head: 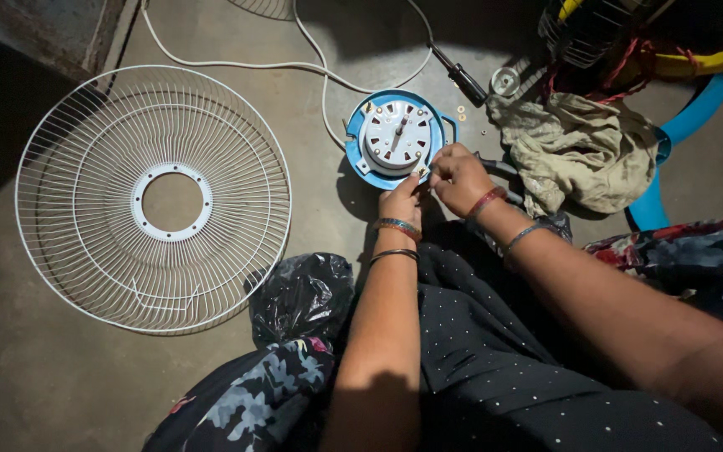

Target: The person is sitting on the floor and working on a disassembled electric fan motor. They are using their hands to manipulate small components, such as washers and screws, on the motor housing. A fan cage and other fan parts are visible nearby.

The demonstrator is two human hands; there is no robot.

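Note:
A fan motor (397, 136), white on a round blue housing (356, 125), stands on the concrete floor with its shaft up. My left hand (401, 201) rests at the housing's near edge, fingers pinched together on something too small to make out. My right hand (459, 177) is closed right beside it, fingertips touching the same spot at the motor's lower right rim. Both wrists wear bangles. What the fingers pinch is hidden.
A white wire fan guard (152, 199) lies flat to the left. A white cable (294, 65) loops behind the motor. A screwdriver (460, 77), small washers, a crumpled beige cloth (575, 151), a black plastic bag (303, 295) and a blue fan part (679, 134) lie around.

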